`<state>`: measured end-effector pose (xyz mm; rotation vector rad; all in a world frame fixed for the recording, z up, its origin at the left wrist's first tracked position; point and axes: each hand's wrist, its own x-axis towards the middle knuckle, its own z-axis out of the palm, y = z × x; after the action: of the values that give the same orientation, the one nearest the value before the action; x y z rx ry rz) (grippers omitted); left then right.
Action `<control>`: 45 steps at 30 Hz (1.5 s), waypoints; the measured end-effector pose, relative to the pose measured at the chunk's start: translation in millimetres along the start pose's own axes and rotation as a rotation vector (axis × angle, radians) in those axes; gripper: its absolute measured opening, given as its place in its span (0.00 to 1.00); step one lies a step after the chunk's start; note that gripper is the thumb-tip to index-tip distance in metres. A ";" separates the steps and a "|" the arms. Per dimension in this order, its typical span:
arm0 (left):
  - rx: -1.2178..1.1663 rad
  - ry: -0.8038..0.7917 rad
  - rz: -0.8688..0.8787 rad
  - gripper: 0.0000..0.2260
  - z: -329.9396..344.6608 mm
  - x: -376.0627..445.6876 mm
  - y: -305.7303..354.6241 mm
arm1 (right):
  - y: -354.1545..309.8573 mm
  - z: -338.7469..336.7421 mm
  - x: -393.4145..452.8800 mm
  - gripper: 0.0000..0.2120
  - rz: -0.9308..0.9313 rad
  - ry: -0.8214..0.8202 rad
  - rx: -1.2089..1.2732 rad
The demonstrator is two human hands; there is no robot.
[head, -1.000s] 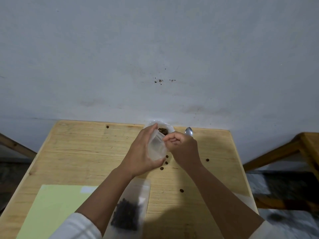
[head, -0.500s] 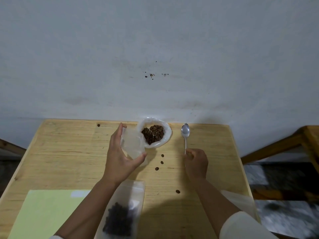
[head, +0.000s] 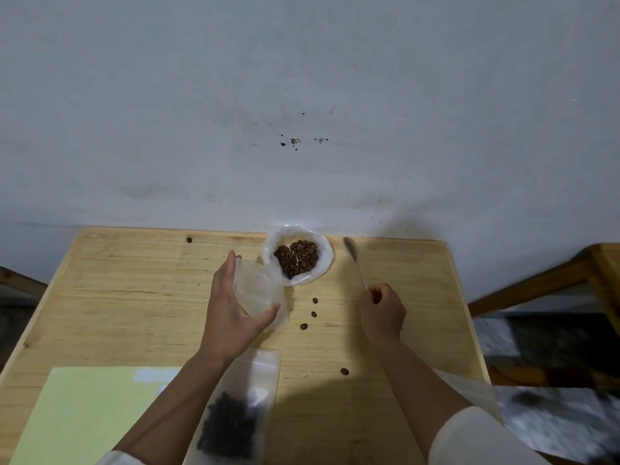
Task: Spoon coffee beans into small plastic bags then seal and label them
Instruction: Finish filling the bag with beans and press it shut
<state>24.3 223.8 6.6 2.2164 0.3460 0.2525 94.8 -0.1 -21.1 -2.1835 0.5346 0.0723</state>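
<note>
An open bag of coffee beans point(head: 298, 261) sits at the bench's point(head: 134, 283) far edge. Just left of it, the left hand point(head: 231, 308) grasps an empty small plastic bag point(head: 258, 293); right of it, the right hand's point(head: 382, 312) grip pinches a spoon point(head: 354, 260) (blurred, apparently lifted). Loose beans point(head: 313, 313) lie nearer, a filled bag point(head: 235, 417) nearest.

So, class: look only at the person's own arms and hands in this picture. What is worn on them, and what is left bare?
Both hands, the left hand and the right hand, are bare: no gloves, rings or watch show. Both forearms are uncovered. A white sleeve sits pushed up the right arm, and a sliver of white sleeve shows on the left at the picture's bottom edge.
</note>
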 end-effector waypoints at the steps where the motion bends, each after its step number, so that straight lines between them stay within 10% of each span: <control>1: -0.004 -0.005 -0.008 0.51 0.5 -0.6 -1.6 | -3.0 -3.2 -1.5 0.06 0.003 0.019 0.044; 19: -0.052 -0.089 -0.111 0.51 12.5 -6.8 -2.7 | -48.9 -10.7 -29.4 0.09 -0.382 0.063 0.273; 34: -0.027 -0.149 -0.151 0.50 19.7 0.4 -1.2 | -60.0 50.1 9.5 0.10 0.228 -0.031 0.571; 45: -0.036 -0.166 -0.166 0.50 24.3 5.3 1.7 | -64.1 10.3 1.5 0.15 0.170 -0.121 0.689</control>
<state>36.8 206.7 -6.6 2.1418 0.4279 -0.0150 123.2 41.6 19.8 -1.4533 0.5723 0.0947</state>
